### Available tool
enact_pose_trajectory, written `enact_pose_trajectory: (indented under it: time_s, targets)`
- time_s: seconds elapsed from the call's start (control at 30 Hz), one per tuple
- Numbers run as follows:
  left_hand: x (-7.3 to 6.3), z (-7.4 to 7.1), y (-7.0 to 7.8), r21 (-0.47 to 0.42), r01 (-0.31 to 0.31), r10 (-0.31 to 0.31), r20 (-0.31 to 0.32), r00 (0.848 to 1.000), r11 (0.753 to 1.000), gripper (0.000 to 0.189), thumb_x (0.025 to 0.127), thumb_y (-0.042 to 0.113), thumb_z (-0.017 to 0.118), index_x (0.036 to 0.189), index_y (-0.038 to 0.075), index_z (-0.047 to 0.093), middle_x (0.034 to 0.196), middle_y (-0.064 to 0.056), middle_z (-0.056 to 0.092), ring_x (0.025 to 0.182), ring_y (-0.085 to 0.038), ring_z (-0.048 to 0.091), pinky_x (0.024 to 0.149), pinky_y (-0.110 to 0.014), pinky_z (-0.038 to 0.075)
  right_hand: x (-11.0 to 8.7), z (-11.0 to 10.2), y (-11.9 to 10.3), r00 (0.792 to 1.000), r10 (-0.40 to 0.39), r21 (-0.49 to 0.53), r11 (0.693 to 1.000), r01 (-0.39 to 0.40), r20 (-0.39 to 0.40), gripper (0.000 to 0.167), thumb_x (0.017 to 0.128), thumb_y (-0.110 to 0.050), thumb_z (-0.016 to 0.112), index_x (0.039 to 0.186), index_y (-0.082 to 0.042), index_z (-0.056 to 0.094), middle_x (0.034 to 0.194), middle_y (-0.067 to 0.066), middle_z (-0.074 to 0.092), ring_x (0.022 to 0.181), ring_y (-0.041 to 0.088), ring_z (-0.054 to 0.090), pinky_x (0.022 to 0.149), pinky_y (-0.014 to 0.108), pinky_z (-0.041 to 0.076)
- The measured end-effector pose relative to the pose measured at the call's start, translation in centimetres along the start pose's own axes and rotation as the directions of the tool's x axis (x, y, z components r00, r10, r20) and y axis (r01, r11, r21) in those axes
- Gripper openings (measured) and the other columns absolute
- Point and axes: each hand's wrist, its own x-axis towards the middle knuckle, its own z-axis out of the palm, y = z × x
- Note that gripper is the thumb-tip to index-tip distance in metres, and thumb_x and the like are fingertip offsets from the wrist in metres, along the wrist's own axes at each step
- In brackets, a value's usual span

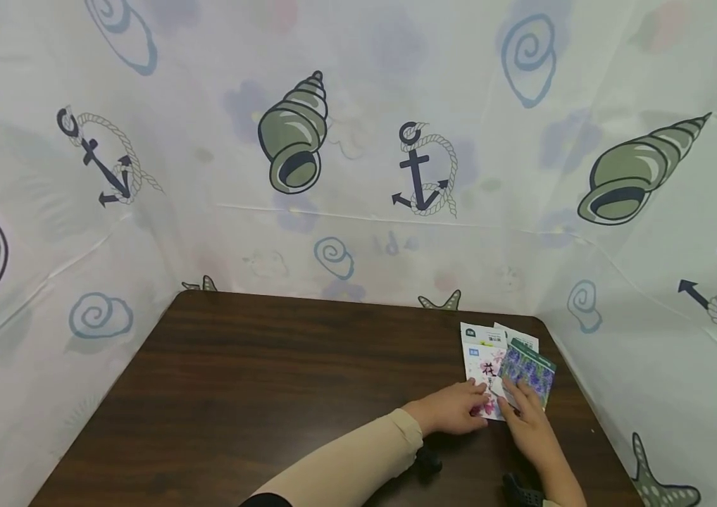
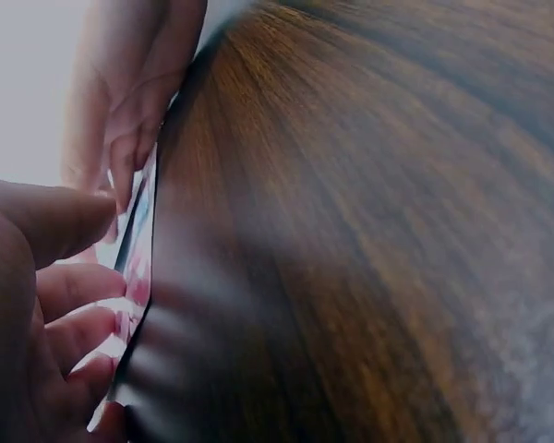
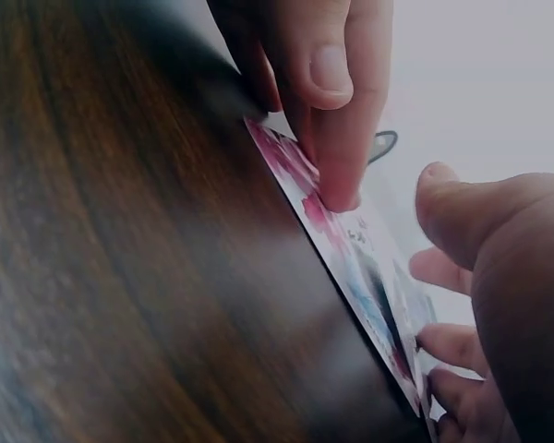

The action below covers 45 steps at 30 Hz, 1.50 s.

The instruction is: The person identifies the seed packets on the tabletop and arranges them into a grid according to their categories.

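Several flat, flower-printed paper packets lie overlapping at the right end of the table. One is a white packet with pink blossoms [image 1: 474, 360]; to its right and partly over it lies a green-topped packet with purple flowers [image 1: 528, 369]. Another white packet [image 1: 526, 339] shows only its upper part behind them. The left hand [image 1: 453, 410] rests its fingers on the lower part of the pink-blossom packet. On the purple-flower packet lie the spread fingers of the right hand [image 1: 528, 422]. In the right wrist view, a left fingertip presses the pink-printed packet [image 3: 316, 217].
The dark wood-grain table [image 1: 238, 380] has rounded far corners. Around it hangs a white fabric curtain [image 1: 358, 176] printed with shells and anchors, close to the table's back and right edges. Black wrist devices [image 1: 428, 461] sit under the wrists.
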Motion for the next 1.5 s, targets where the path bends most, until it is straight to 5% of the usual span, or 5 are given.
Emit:
enact_pose_trajectory:
  time_s: [0.37, 0.67, 0.83, 1.13, 1.5]
  targets:
    - [0.2, 0.1, 0.2, 0.062, 0.082, -0.076, -0.087, 0.993, 0.995, 0.04, 0.108, 0.044, 0.064, 0.139, 0.021, 0.074, 0.162, 0.003, 0.059, 0.147, -0.012, 0.058, 0.12, -0.023, 0.046, -0.1, 0.0, 0.1, 0.999, -0.034, -0.001, 0.999, 0.034, -0.005, 0.069, 0.114, -0.048, 0.054, 0.167, -0.005, 0.042, 0.175, 0.034, 0.021, 0.161, 0.061, 0.02, 0.126, 0.077, 0.025]
    - [-0.2, -0.4, 0.4, 0.069, 0.12, -0.106, -0.179, 0.978, 0.99, 0.033, 0.105, 0.038, 0.067, 0.133, 0.021, 0.076, 0.124, 0.003, 0.068, 0.108, -0.01, 0.063, 0.093, -0.021, 0.055, -0.4, -0.3, 0.0, 0.999, -0.042, -0.012, 0.999, 0.042, -0.014, 0.065, 0.114, -0.044, 0.055, 0.165, -0.005, 0.045, 0.174, 0.037, 0.022, 0.159, 0.063, 0.02, 0.124, 0.081, 0.023]
    - [-0.4, -0.2, 0.2, 0.065, 0.191, -0.177, -0.172, 0.969, 0.979, 0.043, 0.105, 0.039, 0.067, 0.147, 0.031, 0.07, 0.126, 0.002, 0.064, 0.109, -0.01, 0.057, 0.092, -0.022, 0.053, -0.4, 0.0, 0.3, 0.998, -0.06, -0.019, 0.998, 0.059, -0.013, 0.062, 0.114, -0.043, 0.057, 0.165, -0.009, 0.049, 0.174, 0.04, 0.018, 0.158, 0.066, 0.017, 0.122, 0.084, 0.022]
    - [-0.7, -0.2, 0.1, 0.096, 0.213, -0.196, -0.164, 0.967, 0.972, 0.031, 0.1, 0.041, 0.074, 0.128, 0.031, 0.076, 0.133, -0.003, 0.057, 0.114, -0.013, 0.051, 0.094, -0.025, 0.051, 0.3, 0.1, 0.3, 0.999, -0.044, -0.046, 0.998, 0.044, 0.001, 0.06, 0.113, -0.045, 0.059, 0.16, -0.008, 0.056, 0.173, 0.04, 0.016, 0.159, 0.065, 0.017, 0.123, 0.083, 0.023]
    - [-1.0, 0.1, 0.2, 0.129, 0.277, -0.255, -0.163, 0.953, 0.952, 0.039, 0.1, 0.046, 0.075, 0.129, 0.022, 0.068, 0.159, -0.013, 0.053, 0.154, -0.028, 0.046, 0.129, -0.034, 0.039, 0.0, 0.2, 0.3, 0.997, -0.072, -0.107, 0.992, 0.07, -0.02, 0.058, 0.111, -0.042, 0.062, 0.159, -0.01, 0.057, 0.171, 0.044, 0.017, 0.158, 0.068, 0.014, 0.121, 0.086, 0.02]
